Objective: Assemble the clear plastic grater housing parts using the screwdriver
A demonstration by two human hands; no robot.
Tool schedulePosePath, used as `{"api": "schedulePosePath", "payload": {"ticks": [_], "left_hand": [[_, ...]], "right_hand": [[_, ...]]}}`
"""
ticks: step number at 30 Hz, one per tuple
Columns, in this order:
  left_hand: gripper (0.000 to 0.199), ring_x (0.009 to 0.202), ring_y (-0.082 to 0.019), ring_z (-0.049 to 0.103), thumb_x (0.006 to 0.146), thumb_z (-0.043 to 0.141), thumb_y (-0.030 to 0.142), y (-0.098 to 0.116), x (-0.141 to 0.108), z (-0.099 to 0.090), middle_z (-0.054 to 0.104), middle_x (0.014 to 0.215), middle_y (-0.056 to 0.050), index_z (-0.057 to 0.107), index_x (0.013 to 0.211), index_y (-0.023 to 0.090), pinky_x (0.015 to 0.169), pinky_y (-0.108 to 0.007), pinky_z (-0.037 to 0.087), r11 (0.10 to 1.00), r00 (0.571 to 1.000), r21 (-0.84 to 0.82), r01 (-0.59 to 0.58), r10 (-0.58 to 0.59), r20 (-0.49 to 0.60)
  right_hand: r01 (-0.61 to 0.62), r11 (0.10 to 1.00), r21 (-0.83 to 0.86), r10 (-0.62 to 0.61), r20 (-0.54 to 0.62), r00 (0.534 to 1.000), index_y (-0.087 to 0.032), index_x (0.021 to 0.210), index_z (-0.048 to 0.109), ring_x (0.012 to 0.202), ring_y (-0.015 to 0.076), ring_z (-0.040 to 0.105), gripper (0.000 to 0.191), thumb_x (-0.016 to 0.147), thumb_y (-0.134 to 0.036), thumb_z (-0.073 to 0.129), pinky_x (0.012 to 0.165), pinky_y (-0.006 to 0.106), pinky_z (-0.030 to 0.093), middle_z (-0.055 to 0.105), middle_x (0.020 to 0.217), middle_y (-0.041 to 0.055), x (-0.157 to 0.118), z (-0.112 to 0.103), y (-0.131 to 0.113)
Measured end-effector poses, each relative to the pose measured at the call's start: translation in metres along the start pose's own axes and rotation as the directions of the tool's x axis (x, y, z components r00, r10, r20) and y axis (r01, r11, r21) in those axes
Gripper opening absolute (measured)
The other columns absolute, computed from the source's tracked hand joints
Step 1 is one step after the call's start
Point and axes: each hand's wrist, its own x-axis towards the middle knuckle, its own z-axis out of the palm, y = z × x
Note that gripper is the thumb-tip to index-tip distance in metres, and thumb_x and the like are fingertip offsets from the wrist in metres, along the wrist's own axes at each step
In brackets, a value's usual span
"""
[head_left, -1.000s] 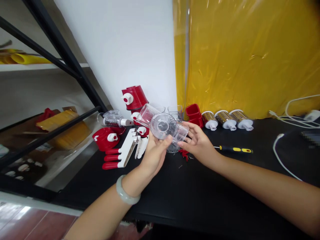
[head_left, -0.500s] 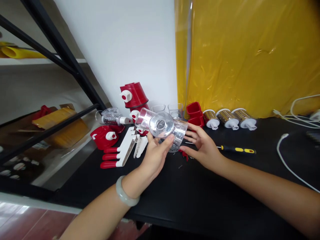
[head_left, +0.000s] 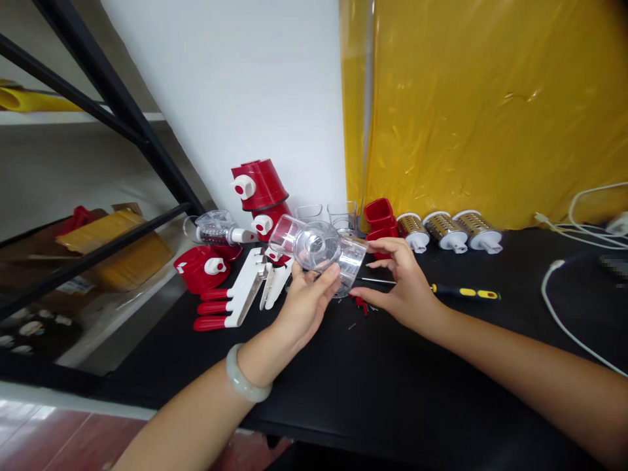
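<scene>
A clear plastic housing with a round opening is held above the black table, gripped by my left hand with the thumb over its lower edge. My right hand is at the housing's right end, its fingers curved and apart from the thumb, with a gap between them. Under and behind that hand lies a screwdriver with a black and yellow handle. Small red parts and a few screws lie just below the housing.
Red bases stand stacked behind, with another red base at the left. White and red handles lie before them. Metal grater drums and red containers stand at the back right. A white cable lies right; a black rack rises left.
The fingers of my right hand have bent more and drawn slightly back from the housing's end. My left hand keeps its hold. The view has shifted a little.
</scene>
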Motion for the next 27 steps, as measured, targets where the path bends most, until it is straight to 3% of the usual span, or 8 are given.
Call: {"api": "schedulePosePath", "payload": {"ticks": [11, 23, 27], "left_hand": [[0.075, 0.096, -0.017, 0.068, 0.071, 0.089, 0.029, -0.0023, -0.0031, 0.0002, 0.069, 0.110, -0.003, 0.040, 0.128, 0.028, 0.093, -0.036, 0.051, 0.997, 0.995, -0.004, 0.077, -0.076, 0.072], [0.066, 0.096, -0.019, 0.071, 0.071, 0.088, 0.024, -0.0016, -0.0043, -0.0007, 0.072, 0.106, -0.003, 0.045, 0.121, 0.025, 0.096, -0.040, 0.053, 0.990, 0.983, -0.005, 0.140, -0.139, 0.118], [0.065, 0.095, -0.019, 0.071, 0.070, 0.089, 0.024, 0.0009, -0.0052, 0.0014, 0.072, 0.104, -0.003, 0.046, 0.119, 0.025, 0.097, -0.041, 0.054, 0.989, 0.983, -0.011, 0.147, -0.144, 0.117]], "right_hand": [[0.026, 0.991, -0.134, -0.030, -0.022, 0.999, -0.026, 0.120, 0.037, 0.099, 0.0238, 0.055, 0.081, 0.062, -0.045, 0.091, 0.075, 0.043, 0.058, 0.043, 0.116, 0.0094, 0.0018, 0.0003, 0.0008], [0.042, 0.983, -0.178, -0.048, -0.027, 0.998, -0.027, 0.104, 0.029, 0.085, 0.0191, 0.050, 0.083, 0.055, -0.052, 0.092, 0.067, 0.040, 0.056, 0.037, 0.106, 0.0052, 0.0013, -0.0008, -0.0015], [0.082, 0.973, -0.214, -0.092, -0.040, 0.995, -0.027, 0.101, 0.027, 0.090, 0.0225, 0.049, 0.082, 0.056, -0.051, 0.092, 0.064, 0.039, 0.053, 0.037, 0.103, 0.0058, 0.0009, -0.0008, -0.0032]]}}
